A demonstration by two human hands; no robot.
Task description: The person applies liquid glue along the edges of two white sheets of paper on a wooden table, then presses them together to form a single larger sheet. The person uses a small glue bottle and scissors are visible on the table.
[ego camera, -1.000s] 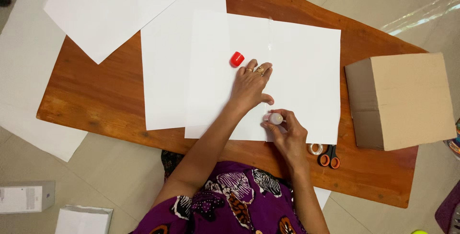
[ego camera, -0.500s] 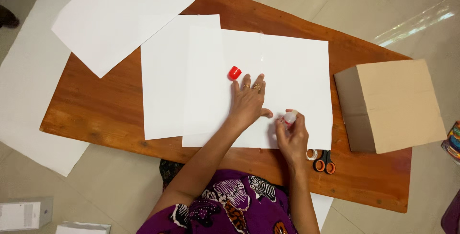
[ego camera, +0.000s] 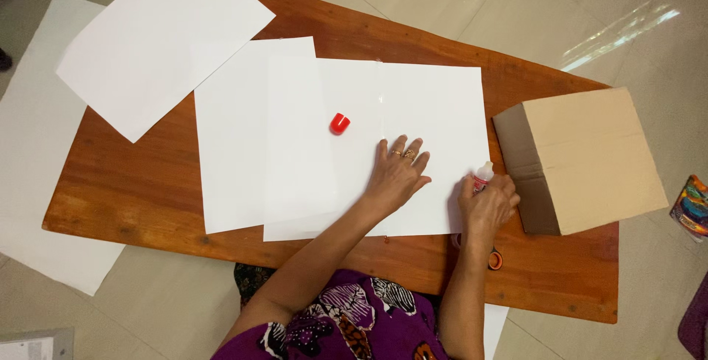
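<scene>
Head view: left hand (ego camera: 398, 174) spread flat on smooth paper (ego camera: 435, 109), right hand (ego camera: 487, 205) pinching glue bottle (ego camera: 483, 175).

The left hand (ego camera: 398, 175) lies flat, fingers spread; the right hand (ego camera: 487, 205) is curled closed, knuckles up.

Purple patterned garment (ego camera: 346, 319) — bare forearms; gold rings (ego camera: 404, 153) on left hand (ego camera: 397, 175)

the right hand (ego camera: 487, 209) hides most of the glue bottle (ego camera: 483, 175) and, at six o'clock from it, all but one orange handle of what may be scissors (ego camera: 495, 260). the floor sheet (ego camera: 33, 183) runs off at nine o'clock.
</scene>
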